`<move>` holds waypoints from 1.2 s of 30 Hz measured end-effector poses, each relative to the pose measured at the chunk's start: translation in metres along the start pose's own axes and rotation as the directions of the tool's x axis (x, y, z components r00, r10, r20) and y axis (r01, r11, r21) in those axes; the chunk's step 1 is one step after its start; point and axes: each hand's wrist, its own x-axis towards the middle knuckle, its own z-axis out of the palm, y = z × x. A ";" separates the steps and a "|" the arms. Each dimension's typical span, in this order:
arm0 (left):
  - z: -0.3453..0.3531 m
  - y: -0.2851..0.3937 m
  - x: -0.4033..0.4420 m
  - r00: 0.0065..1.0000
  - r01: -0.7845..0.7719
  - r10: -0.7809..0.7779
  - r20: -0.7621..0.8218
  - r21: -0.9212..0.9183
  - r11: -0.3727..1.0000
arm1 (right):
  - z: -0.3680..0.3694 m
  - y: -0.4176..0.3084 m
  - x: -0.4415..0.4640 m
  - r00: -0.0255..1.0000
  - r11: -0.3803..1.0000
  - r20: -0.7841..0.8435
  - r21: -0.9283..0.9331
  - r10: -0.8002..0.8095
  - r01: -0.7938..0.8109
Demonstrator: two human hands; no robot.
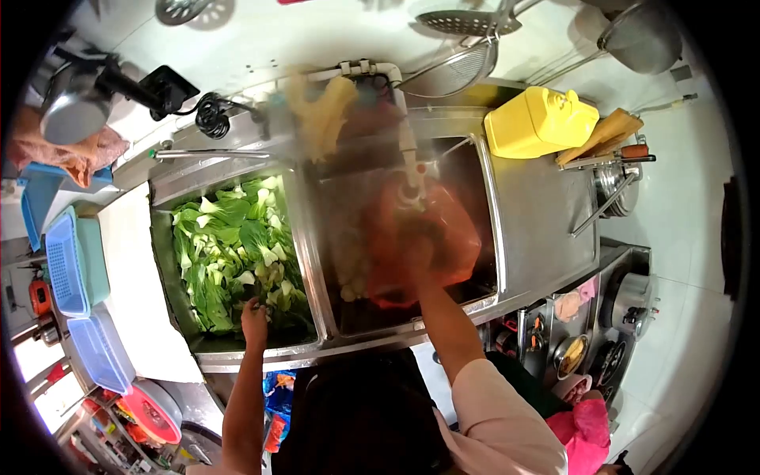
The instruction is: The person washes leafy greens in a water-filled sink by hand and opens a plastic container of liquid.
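Observation:
Leafy bok choy [237,245] fills the left sink basin. My left hand [255,323] is at the near edge of the greens, its fingers curled; a small dark thing shows at the fingertips, too unclear to name. In the right basin sits a translucent red plastic container or bag [455,237], under a white pipe with a tap [410,178]. My right hand [418,261] reaches into or over the red plastic, and haze blurs its fingers. Pale pieces [352,277] lie in the basin left of the red plastic, indistinct.
A yellow jug [542,123] stands on the steel counter at the back right, beside wooden boards [606,134]. Strainers [459,67] hang on the back wall. At left are a white board [138,277] and blue baskets [67,257]. Someone in pink [586,423] is at lower right.

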 end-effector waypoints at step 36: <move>0.005 -0.002 -0.034 0.978 0.025 0.030 0.209 -0.257 0.966 | -0.074 -0.032 -0.037 0.782 0.953 0.616 -0.168 -0.097 0.251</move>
